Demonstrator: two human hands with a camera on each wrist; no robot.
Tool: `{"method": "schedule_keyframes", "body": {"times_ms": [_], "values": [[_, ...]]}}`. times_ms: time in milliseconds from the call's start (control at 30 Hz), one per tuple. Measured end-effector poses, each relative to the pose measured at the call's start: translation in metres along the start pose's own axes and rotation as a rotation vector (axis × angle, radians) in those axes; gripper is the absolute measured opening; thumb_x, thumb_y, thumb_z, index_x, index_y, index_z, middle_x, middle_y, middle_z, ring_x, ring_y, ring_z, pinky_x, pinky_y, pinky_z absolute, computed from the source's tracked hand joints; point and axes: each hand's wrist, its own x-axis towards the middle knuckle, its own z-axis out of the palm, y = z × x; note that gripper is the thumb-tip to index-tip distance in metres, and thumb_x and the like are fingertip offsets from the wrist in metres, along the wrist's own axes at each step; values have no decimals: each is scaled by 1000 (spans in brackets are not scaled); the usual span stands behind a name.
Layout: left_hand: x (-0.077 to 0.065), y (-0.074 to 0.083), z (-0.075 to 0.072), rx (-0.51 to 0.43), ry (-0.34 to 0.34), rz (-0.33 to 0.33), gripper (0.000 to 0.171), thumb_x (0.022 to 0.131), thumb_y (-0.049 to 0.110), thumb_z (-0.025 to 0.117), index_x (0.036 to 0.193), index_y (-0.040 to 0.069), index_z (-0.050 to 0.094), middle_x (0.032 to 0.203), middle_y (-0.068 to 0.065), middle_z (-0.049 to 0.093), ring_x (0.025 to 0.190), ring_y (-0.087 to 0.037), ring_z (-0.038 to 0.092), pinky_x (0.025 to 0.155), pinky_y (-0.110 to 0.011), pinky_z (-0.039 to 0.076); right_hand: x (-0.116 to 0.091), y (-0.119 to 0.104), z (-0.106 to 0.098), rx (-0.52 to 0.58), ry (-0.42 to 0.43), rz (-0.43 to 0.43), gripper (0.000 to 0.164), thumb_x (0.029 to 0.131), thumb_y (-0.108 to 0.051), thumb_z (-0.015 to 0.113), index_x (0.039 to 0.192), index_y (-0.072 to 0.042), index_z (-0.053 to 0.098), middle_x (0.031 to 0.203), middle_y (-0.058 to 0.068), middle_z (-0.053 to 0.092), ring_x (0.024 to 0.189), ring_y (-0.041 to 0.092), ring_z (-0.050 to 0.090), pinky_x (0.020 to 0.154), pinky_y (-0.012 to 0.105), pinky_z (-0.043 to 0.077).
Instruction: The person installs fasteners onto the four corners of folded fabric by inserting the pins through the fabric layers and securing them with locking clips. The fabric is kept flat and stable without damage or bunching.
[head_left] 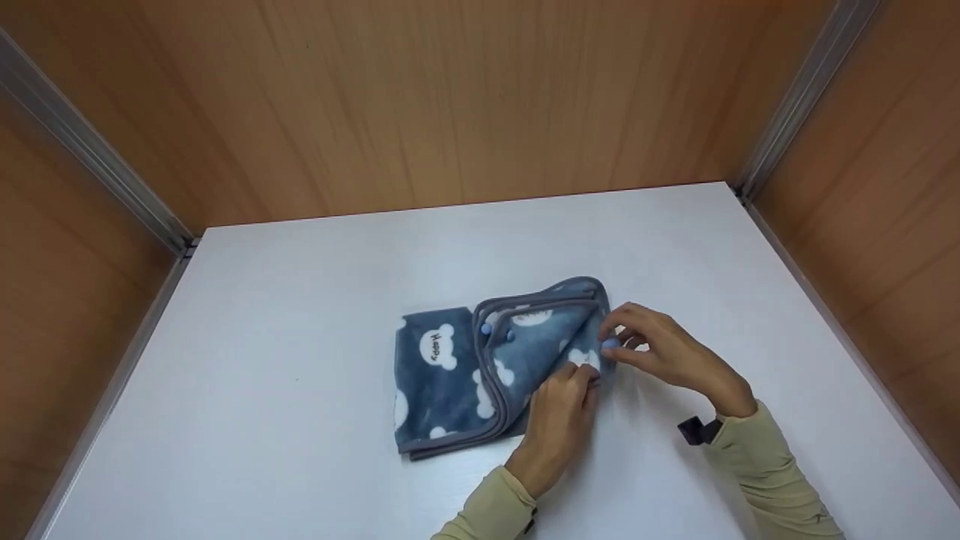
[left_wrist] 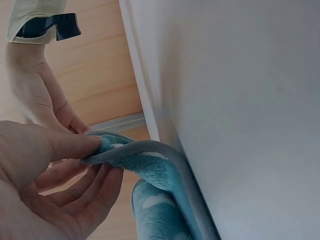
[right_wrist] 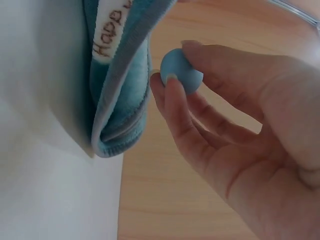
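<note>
A folded blue-grey fleece blanket [head_left: 442, 397] with white bear-head prints lies on the white table, its right part folded over into a slanting flap. My left hand [head_left: 559, 416] pinches the edge of this flap near its lower right; in the left wrist view a bit of blue shows by the thumb [left_wrist: 75, 144]. Just off the blanket's right edge, my right hand [head_left: 660, 349] pinches a small light blue rounded knob [right_wrist: 181, 71] between thumb and fingertips. Two similar blue knobs, a left one [head_left: 487, 328] and a right one [head_left: 511, 335], sit on the blanket's upper middle.
The white table [head_left: 262, 360] spreads around the blanket. Wood-grain panels stand behind it [head_left: 450, 105] and at both sides, with grey metal strips at the corners. A black band with a block [head_left: 699, 431] is on the right wrist.
</note>
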Motion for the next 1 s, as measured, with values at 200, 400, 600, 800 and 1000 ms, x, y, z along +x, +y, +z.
{"method": "schedule_keyframes", "body": {"times_ms": [200, 400, 600, 800, 1000], "values": [[-1, -1, 2, 14, 21, 14, 7, 82, 9, 72, 88, 11, 68, 76, 2, 59, 66, -11, 61, 56, -21, 48, 3, 3, 6, -14, -2, -35, 10, 89, -12, 66, 98, -14, 64, 95, -5, 60, 85, 11, 61, 74, 28, 51], [-1, -1, 5, 29, 48, 39, 9, 80, 7, 74, 86, 11, 68, 74, 1, 58, 64, -11, 59, 55, -21, 47, 3, 6, 9, 73, 3, 17, 21, 88, -17, 68, 109, -16, 65, 104, -3, 61, 91, 13, 62, 79, 31, 52], [-2, -2, 6, 51, 60, 59, 11, 80, 8, 74, 88, 12, 67, 76, 2, 57, 65, -12, 60, 56, -23, 48, 3, 8, 12, 149, -10, 50, 29, 86, -15, 70, 114, -9, 64, 108, 1, 63, 92, 16, 64, 81, 31, 52], [-1, -3, 5, 95, 119, 131, 11, 77, 5, 76, 84, 11, 70, 77, 2, 61, 66, -11, 62, 58, -21, 49, 7, 9, 18, 113, 10, 131, 27, 92, -29, 62, 110, -11, 69, 94, -1, 68, 77, 13, 64, 66, 27, 51], [0, -2, 3, 130, 150, 176, 9, 78, 2, 74, 82, 10, 71, 78, 1, 62, 67, -10, 63, 58, -20, 50, 8, 8, 20, 126, -22, 152, 23, 93, -33, 59, 106, -17, 70, 89, -2, 67, 73, 12, 62, 63, 27, 51]]}}
